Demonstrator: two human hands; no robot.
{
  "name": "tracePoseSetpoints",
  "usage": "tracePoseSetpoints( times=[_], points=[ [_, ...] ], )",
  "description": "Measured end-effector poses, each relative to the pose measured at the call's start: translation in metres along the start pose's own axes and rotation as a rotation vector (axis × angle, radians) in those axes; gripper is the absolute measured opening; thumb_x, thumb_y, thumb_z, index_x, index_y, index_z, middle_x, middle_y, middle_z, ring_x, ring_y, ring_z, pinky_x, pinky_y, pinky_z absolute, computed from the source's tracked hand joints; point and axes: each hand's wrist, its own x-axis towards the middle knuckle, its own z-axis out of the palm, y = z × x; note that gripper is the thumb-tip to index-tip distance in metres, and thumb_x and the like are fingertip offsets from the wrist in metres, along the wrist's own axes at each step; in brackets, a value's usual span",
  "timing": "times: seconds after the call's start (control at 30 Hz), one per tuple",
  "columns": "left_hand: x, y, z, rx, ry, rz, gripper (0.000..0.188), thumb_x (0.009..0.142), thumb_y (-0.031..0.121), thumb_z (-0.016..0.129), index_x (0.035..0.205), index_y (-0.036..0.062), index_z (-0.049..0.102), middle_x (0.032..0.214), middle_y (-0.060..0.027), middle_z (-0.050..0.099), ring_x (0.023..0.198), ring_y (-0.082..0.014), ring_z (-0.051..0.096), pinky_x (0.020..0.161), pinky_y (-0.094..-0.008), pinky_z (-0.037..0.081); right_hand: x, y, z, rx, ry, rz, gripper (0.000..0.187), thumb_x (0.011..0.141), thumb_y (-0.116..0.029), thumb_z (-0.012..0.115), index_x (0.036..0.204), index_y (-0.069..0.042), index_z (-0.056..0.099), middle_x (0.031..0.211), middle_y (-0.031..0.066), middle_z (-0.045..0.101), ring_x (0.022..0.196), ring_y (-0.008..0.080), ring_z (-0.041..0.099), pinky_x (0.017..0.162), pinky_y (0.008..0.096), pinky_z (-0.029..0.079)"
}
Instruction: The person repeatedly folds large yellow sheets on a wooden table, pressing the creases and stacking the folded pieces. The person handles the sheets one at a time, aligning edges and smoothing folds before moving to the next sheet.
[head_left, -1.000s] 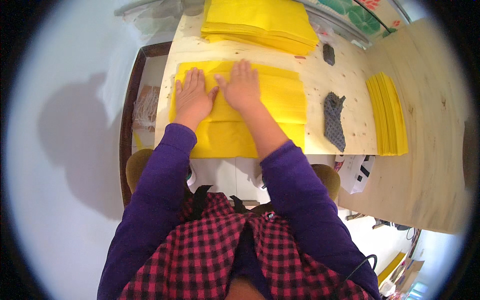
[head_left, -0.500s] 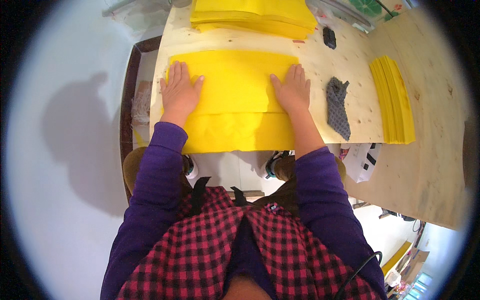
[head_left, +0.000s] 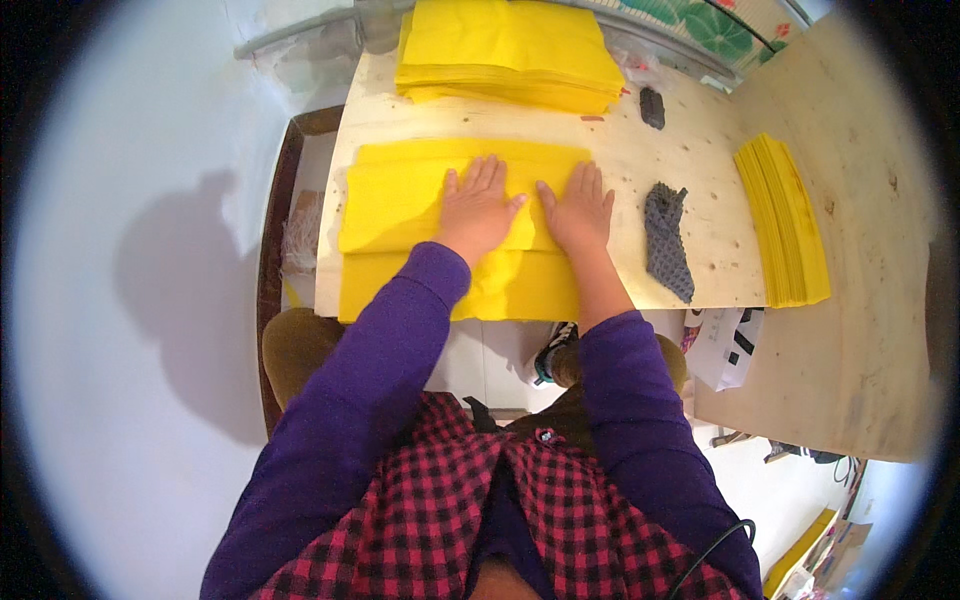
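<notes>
No lettering or number can be read with certainty here. Bold black marks [head_left: 742,350] stand on a white bag [head_left: 718,350] below the table's [head_left: 715,240] near edge, their full shape unclear, while a small badge-like spot [head_left: 546,435] on the red-and-black checked garment [head_left: 420,490] is too tiny to make out.

Left hand [head_left: 478,212] and right hand [head_left: 580,210] block bits of the yellow fabric [head_left: 395,210], and the top edge chops the far stack [head_left: 510,42]. Lower-right clutter [head_left: 798,583] is honestly too tiny to make out.
</notes>
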Motion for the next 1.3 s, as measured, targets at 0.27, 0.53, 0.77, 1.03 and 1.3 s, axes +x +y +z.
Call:
tracePoseSetpoints(
  times=[0.27,0.53,0.77,1.03,1.3],
  points=[
    [-0.029,-0.103,-0.01,0.167,0.117,-0.252,0.065,0.098,0.046,0.037,0.148,0.0068,0.026,0.156,-0.0084,0.023,0.145,-0.0224,0.017,0.116,-0.0487,0.012,0.001,-0.001,-0.001,-0.014,-0.075,0.012,0.086,0.093,-0.061,0.033,0.148,0.003,0.02,0.157,0.0183,0.015,0.146,0.0268,0.013,0.116,0.0484,0.012],
    [-0.033,-0.105,-0.009,0.147,0.172,-0.269,0.066,0.097,0.046,0.038,0.148,0.0063,0.027,0.156,-0.0088,0.024,0.145,-0.0225,0.018,0.117,-0.0481,0.012,0.004,-0.047,-0.013,-0.099,-0.051,-0.102,0.084,0.093,-0.061,0.033,0.146,0.004,0.023,0.155,0.0194,0.019,0.145,0.0292,0.015,0.116,0.0477,0.012],
    [-0.034,-0.106,-0.012,0.158,0.184,-0.249,0.066,0.097,0.045,0.04,0.148,0.0052,0.028,0.155,-0.0105,0.025,0.144,-0.0237,0.019,0.116,-0.0487,0.013,-0.009,-0.116,0.008,0.093,-0.042,-0.31,0.082,0.094,-0.059,0.035,0.145,0.005,0.027,0.153,0.0197,0.026,0.143,0.0295,0.021,0.116,0.0464,0.016],
    [-0.035,-0.109,-0.009,0.106,0.206,-0.248,0.065,0.097,0.045,0.04,0.146,0.0045,0.03,0.155,-0.0105,0.026,0.144,-0.0232,0.019,0.117,-0.0476,0.012,0.004,-0.009,0.002,-0.078,-0.087,-0.11,0.081,0.094,-0.06,0.031,0.148,0.0,0.023,0.157,0.0146,0.018,0.146,0.0258,0.014,0.117,0.047,0.012],
    [-0.037,-0.109,-0.008,0.056,0.234,-0.251,0.067,0.096,0.046,0.04,0.147,0.0042,0.028,0.155,-0.0087,0.025,0.145,-0.0217,0.018,0.117,-0.0463,0.009,0.038,0.025,-0.025,0.12,0.012,-0.308,0.052,0.092,-0.035,0.052,0.132,-0.001,0.049,0.137,0.0184,0.046,0.13,0.0295,0.042,0.106,0.0419,0.033]
  ],
)
